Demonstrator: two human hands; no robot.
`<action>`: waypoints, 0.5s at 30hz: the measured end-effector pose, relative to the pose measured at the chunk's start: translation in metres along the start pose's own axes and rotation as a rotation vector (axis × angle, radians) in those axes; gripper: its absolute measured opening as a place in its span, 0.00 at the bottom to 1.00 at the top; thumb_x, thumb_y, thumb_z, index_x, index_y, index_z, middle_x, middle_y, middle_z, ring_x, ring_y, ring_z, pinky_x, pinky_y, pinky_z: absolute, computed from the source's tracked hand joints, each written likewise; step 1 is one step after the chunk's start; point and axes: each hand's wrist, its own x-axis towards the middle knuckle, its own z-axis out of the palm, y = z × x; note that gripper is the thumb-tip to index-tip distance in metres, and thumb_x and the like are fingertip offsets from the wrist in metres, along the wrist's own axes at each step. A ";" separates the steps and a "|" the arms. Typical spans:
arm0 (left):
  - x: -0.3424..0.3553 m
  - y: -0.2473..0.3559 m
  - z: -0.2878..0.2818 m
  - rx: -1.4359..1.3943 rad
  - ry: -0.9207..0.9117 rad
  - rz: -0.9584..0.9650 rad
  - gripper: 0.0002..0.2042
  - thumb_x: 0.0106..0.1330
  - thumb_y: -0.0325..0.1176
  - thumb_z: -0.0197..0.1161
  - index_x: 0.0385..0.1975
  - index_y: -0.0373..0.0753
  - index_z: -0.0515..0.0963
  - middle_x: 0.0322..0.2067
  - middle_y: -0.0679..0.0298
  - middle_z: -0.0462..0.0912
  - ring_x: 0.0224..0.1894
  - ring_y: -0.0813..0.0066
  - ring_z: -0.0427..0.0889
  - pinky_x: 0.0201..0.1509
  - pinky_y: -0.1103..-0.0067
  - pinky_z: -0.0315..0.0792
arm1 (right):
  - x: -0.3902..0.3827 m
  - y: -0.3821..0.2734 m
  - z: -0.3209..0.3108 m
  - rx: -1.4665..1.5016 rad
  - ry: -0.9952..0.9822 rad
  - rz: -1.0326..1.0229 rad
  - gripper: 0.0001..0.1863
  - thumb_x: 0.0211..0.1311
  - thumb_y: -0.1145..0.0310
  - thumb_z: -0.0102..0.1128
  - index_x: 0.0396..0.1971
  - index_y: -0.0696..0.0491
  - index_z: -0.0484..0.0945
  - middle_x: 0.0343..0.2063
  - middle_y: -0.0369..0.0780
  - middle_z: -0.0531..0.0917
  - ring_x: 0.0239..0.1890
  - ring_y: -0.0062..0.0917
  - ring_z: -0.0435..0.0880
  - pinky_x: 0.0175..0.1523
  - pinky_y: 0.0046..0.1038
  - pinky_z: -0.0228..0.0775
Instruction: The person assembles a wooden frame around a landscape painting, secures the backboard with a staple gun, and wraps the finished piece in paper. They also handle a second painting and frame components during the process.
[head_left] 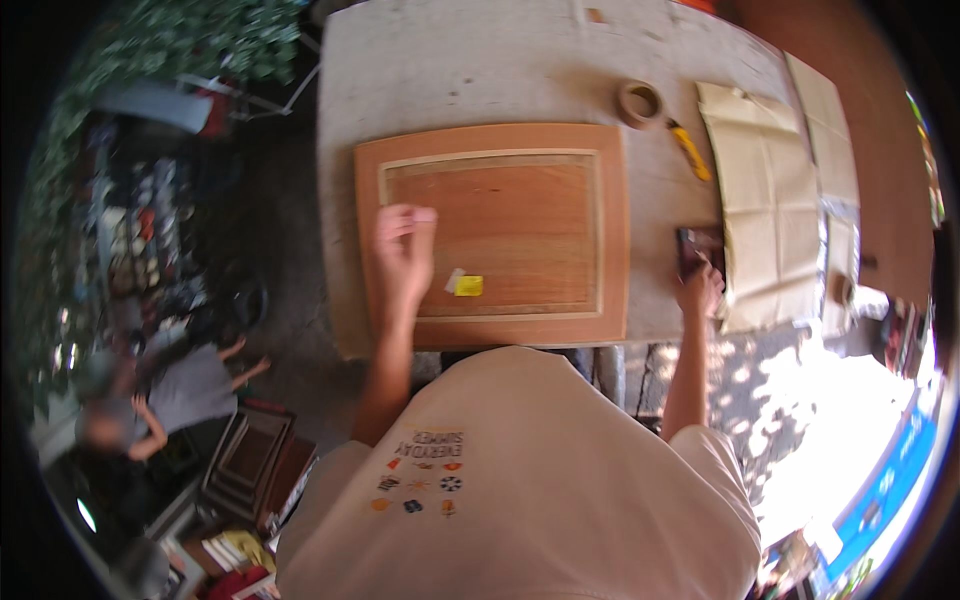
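A reddish-brown wooden panel door [612,230], with a raised pale moulding round its middle, lies flat on the table in front of me. On its lower part are a yellow sticky note [468,286] and a small whitish scrap [454,281]. My left hand [404,250] is above the panel's left side, its fingers curled together; what they hold, if anything, is too small to make out. At the table's right, my right hand [702,292] grips the near end of a dark, flat rectangular object [690,250], possibly a phone, beside folded brown paper [760,200].
A roll of brown tape [640,103] and a yellow utility knife [690,152] lie on the worn pale tabletop [480,70]. Another person [185,400] is at the lower left, near stacked dark frames [250,455]. Green foliage [190,45] fills the upper left.
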 end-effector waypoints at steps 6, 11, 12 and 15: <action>-0.093 0.269 0.107 -1.268 -0.809 0.766 0.09 0.67 0.31 0.59 0.44 0.42 0.75 0.36 0.60 0.79 0.41 0.62 0.80 0.47 0.68 0.72 | 0.030 0.048 0.026 0.094 -0.174 -0.137 0.46 0.35 0.55 0.80 0.57 0.51 0.66 0.53 0.47 0.75 0.58 0.47 0.72 0.61 0.49 0.66; -0.140 0.334 0.138 -1.801 -1.099 0.554 0.15 0.77 0.36 0.51 0.58 0.38 0.71 0.47 0.55 0.81 0.44 0.59 0.81 0.45 0.68 0.74 | 0.035 0.035 -0.025 0.323 -0.268 -0.134 0.25 0.47 0.59 0.64 0.46 0.57 0.74 0.38 0.49 0.81 0.46 0.42 0.80 0.51 0.42 0.71; -0.140 0.340 0.138 -1.814 -1.126 0.524 0.14 0.77 0.36 0.51 0.56 0.37 0.73 0.45 0.55 0.80 0.44 0.59 0.81 0.45 0.68 0.74 | 0.031 0.030 -0.052 0.502 -0.360 -0.073 0.23 0.48 0.61 0.62 0.44 0.57 0.75 0.35 0.47 0.81 0.42 0.39 0.81 0.47 0.39 0.72; -0.137 0.352 0.144 -1.858 -1.129 0.556 0.13 0.77 0.35 0.50 0.52 0.35 0.74 0.42 0.54 0.79 0.43 0.61 0.80 0.46 0.68 0.73 | 0.041 0.073 -0.006 0.890 -0.606 0.038 0.19 0.50 0.64 0.60 0.43 0.54 0.77 0.29 0.41 0.82 0.31 0.27 0.79 0.37 0.29 0.71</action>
